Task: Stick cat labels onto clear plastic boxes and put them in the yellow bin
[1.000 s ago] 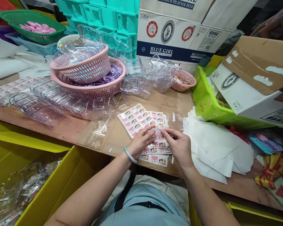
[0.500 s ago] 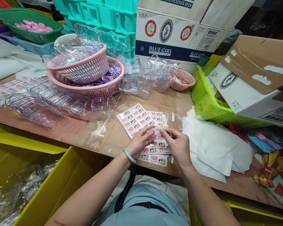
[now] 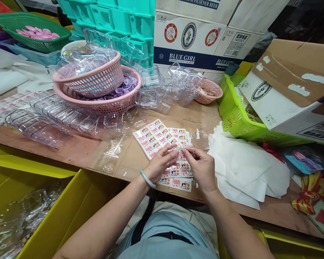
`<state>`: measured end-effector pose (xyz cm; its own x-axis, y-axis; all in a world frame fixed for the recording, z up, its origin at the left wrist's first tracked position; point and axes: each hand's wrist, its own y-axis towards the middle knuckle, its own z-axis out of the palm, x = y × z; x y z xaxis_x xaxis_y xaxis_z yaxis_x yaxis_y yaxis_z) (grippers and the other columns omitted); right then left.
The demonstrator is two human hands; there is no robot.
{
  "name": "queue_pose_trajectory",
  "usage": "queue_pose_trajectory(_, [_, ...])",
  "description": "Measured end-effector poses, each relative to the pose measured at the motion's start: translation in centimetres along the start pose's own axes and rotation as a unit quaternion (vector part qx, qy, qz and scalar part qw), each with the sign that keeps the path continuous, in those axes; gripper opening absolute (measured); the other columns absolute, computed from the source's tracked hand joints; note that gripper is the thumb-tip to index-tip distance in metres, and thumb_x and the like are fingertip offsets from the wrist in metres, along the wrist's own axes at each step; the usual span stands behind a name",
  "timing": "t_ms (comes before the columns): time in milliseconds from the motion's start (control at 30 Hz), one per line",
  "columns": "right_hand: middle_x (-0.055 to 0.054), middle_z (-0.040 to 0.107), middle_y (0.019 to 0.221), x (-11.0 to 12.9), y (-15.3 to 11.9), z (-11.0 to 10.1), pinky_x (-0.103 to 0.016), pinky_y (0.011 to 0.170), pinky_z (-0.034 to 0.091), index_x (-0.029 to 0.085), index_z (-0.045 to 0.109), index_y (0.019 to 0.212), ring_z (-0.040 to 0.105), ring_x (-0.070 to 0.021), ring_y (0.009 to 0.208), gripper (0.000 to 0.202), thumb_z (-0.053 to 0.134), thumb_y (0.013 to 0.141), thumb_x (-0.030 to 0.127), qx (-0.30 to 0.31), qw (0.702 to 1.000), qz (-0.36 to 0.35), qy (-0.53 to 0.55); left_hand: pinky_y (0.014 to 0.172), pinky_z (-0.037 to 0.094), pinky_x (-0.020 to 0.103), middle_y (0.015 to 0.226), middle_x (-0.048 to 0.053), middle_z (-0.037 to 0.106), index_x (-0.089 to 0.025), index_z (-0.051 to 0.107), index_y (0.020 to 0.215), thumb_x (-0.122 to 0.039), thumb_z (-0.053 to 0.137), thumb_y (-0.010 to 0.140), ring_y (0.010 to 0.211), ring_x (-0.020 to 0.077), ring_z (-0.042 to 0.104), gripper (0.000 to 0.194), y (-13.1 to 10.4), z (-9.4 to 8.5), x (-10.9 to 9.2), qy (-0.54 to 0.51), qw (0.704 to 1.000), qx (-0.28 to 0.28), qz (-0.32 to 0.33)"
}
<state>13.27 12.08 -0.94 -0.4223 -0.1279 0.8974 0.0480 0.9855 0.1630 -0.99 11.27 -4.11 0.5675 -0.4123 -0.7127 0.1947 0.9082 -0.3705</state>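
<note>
My left hand (image 3: 162, 163) and my right hand (image 3: 202, 165) meet over the sticker sheets (image 3: 156, 136), which carry cat pictures and pink print and lie fanned out on the bench. Between my fingertips is a small clear plastic piece (image 3: 179, 148); its exact shape is hard to make out. The right thumb and forefinger pinch it from one side, while the left thumb and fingers close on the other. Behind my right hand a clear plastic piece (image 3: 201, 139) lies on the bench. White backing paper (image 3: 240, 162) is heaped to the right.
Clear plastic cases (image 3: 64, 115) lie in a row at left, before stacked pink baskets (image 3: 94, 104) holding clear cases and purple parts. A lime green crate (image 3: 232, 108) with a carton (image 3: 280, 90) stands at right. Below left is a yellow bin (image 3: 54, 216) of clear packs.
The hands stay nearly in place, with the fingertips slightly shifted on the clear piece. The whole view has moved very slightly.
</note>
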Motion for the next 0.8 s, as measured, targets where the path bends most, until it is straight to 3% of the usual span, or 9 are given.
queue_pose_trajectory(300, [-0.005,0.069,0.083,-0.3,-0.7,-0.1,-0.030,0.070,0.051,0.022,0.072,0.091,0.064,-0.0169,0.074,0.017,0.056,0.089,0.026,-0.012,0.982,-0.154,-0.108,0.075,0.046,0.023,0.090,0.001,0.065,-0.020,0.062,0.108,-0.029,0.082,0.062,0.079,0.0102,0.060,0.051,0.3,0.5,0.3,0.039,0.999,-0.031,0.015])
queue_pose_trajectory(433, [-0.004,0.064,0.077,-1.1,-0.7,-0.3,-0.029,0.065,0.049,0.021,0.072,0.091,0.061,-0.0153,0.068,0.017,0.056,0.089,0.025,-0.034,0.974,-0.178,-0.136,0.079,0.047,0.024,0.093,0.001,0.065,-0.022,0.063,0.111,-0.028,0.082,0.062,0.083,0.0102,0.060,0.053,0.2,0.5,0.2,0.045,0.998,-0.035,0.000])
queue_pose_trajectory(567, [-0.004,0.064,0.082,-1.4,-0.3,-0.6,-0.029,0.068,0.050,0.021,0.070,0.091,0.061,-0.0157,0.073,0.015,0.056,0.089,0.026,-0.025,0.979,-0.165,-0.114,0.086,0.048,0.029,0.101,0.002,0.062,-0.024,0.064,0.113,-0.029,0.079,0.067,0.089,0.0113,0.058,0.048,-0.1,0.1,0.1,0.032,0.999,-0.015,-0.009])
queue_pose_trajectory(700, [-0.004,0.064,0.088,-0.9,0.4,-1.4,-0.029,0.070,0.049,0.022,0.067,0.088,0.062,-0.0172,0.082,0.012,0.057,0.088,0.027,0.032,0.982,-0.151,-0.109,0.088,0.050,0.036,0.096,0.003,0.062,-0.023,0.065,0.114,-0.033,0.076,0.072,0.091,0.0139,0.058,0.044,-0.2,-0.4,0.1,0.005,1.000,0.008,-0.012])
queue_pose_trajectory(800, [-0.004,0.066,0.084,-0.5,0.6,-2.4,-0.031,0.073,0.047,0.022,0.066,0.087,0.061,-0.0180,0.080,0.010,0.056,0.089,0.026,0.088,0.963,-0.200,-0.156,0.088,0.049,0.036,0.094,0.005,0.064,-0.022,0.065,0.115,-0.031,0.077,0.071,0.095,0.0162,0.059,0.047,-0.2,-0.5,0.1,-0.001,1.000,0.006,-0.009])
